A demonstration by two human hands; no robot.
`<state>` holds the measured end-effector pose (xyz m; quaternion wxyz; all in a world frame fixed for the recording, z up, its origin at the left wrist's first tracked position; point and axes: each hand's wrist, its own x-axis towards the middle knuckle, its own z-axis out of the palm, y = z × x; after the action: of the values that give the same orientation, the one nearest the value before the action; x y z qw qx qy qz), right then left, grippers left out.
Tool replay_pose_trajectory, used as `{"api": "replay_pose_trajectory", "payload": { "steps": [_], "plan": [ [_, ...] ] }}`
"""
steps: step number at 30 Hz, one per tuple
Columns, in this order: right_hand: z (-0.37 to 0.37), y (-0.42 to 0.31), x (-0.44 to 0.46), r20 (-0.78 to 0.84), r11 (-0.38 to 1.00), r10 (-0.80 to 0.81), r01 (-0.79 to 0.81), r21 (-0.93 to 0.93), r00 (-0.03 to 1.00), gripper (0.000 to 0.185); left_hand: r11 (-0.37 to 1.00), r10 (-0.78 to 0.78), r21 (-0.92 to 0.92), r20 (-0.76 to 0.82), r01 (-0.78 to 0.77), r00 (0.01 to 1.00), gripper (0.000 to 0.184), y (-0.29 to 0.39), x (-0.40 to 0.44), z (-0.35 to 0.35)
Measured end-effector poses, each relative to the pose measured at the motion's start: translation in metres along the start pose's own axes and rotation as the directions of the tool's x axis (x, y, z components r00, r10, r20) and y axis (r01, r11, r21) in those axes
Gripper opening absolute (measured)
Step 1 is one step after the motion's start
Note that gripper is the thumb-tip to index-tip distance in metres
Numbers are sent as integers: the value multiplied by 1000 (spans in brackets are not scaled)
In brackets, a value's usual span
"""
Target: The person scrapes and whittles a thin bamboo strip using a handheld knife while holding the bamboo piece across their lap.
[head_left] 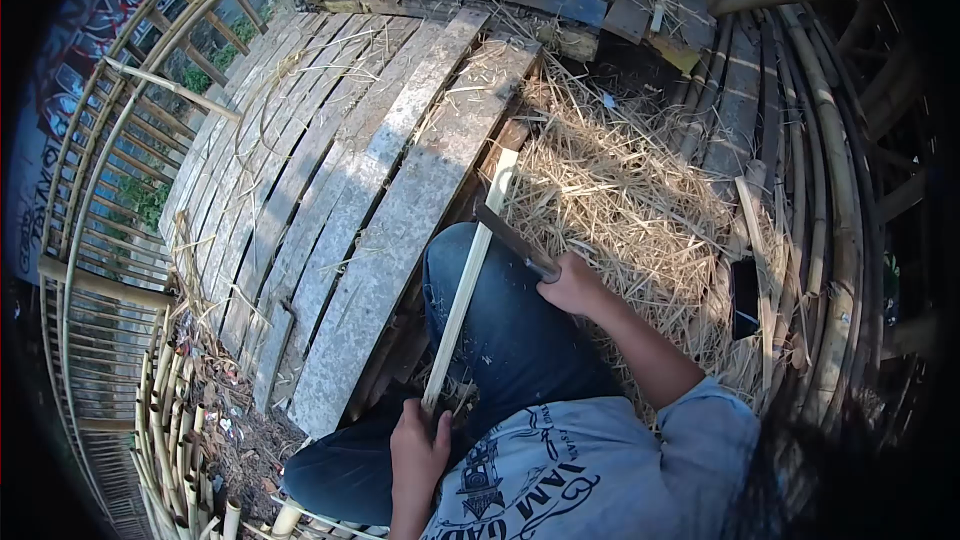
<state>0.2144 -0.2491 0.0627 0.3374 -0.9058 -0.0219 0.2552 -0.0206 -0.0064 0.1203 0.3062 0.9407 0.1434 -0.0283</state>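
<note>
A long pale bamboo strip [462, 302] slants up across my bent knee in jeans. My left hand [420, 448] is closed round its lower end, near my lap. My right hand [577, 286] grips the handle of a knife [512, 237] with a broad dark blade. The blade lies across the upper part of the strip and seems to touch it; which way its edge faces I cannot tell. Beyond the blade, the strip's far end sticks out over the edge of the planks.
A platform of weathered planks [345, 160] spreads to the left. Straw-like shavings [610, 210] heap up on the right, beside a dark flat object [745, 298]. Bamboo poles [825, 140] line the right side. Cut bamboo pieces [165, 420] stand by the slatted bamboo fence [105, 285].
</note>
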Motion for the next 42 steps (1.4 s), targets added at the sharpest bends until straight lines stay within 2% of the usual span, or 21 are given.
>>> {"api": "replay_pose_trajectory", "payload": {
  "steps": [2,4,6,8,13,16,17,20,23,25,27,29,30,31,33,34,35,37,39,41,42],
  "plan": [
    [-1,-2,-5,-20,1000,-8,8,0,1000,32,981,-159,-105,41,163,986,26,8,7,1],
    [-5,-2,-7,-44,1000,-16,15,-7,999,32,983,-169,-72,4,169,986,27,-2,10,13],
    [-6,-2,-9,32,1000,-8,7,21,999,31,983,-183,-36,-30,182,983,29,-14,7,22],
    [-9,-5,-13,22,999,-23,23,24,999,31,976,-177,-140,-77,165,981,33,-20,6,27],
    [-4,-4,-17,-21,995,-95,94,-42,995,31,982,-170,-105,-165,154,972,37,-12,6,28],
    [-7,-13,-25,-97,929,-306,275,-246,947,25,983,-177,-78,-201,164,964,39,-12,4,29],
    [-13,-17,-21,-100,928,-311,279,-246,945,25,985,-167,-85,-209,153,963,40,-13,6,30],
    [-37,-30,-13,122,760,-438,439,-479,891,24,984,-164,-102,-211,145,964,41,-21,7,36],
    [-58,-30,13,74,744,-387,359,-564,919,21,975,-205,-131,-197,182,959,41,-13,8,35],
    [-67,-37,20,-158,965,-123,80,-251,980,22,974,-214,-122,-189,193,958,40,-11,8,33],
    [-59,-41,7,-176,948,-196,141,-284,965,25,973,-218,-114,-168,201,961,40,-14,8,34],
    [-52,-40,-2,19,826,-373,342,-448,928,26,979,-197,-96,-200,180,960,40,-22,6,39],
    [-57,-42,2,81,730,-349,325,-602,933,27,978,-198,-99,-192,182,961,40,-20,9,38],
    [-62,-39,12,90,729,-343,325,-602,935,27,972,-220,-120,-168,201,961,39,-17,11,36],
    [-66,-27,34,-192,916,-250,167,-366,949,26,961,-256,-139,-139,237,957,39,-15,7,36],
    [-60,-25,37,-242,881,-335,212,-422,911,23,965,-238,-141,-138,219,961,39,-15,8,36],
    [-57,-22,35,-243,881,-340,217,-421,909,23,970,-218,-143,-141,198,966,38,-15,11,35],
    [-63,-36,15,2,871,-385,365,-329,923,18,976,-198,-124,-149,180,969,38,-21,9,36],
    [-58,-18,32,36,829,-454,437,-349,890,16,978,-187,-116,-139,172,972,37,-22,7,40],
    [-71,-26,37,-221,906,-314,221,-361,923,19,979,-186,-105,-93,176,978,37,-18,7,40],
    [-68,-27,38,-265,875,-381,252,-413,886,20,978,-189,-104,-90,180,978,37,-20,5,41]
  ]
}}
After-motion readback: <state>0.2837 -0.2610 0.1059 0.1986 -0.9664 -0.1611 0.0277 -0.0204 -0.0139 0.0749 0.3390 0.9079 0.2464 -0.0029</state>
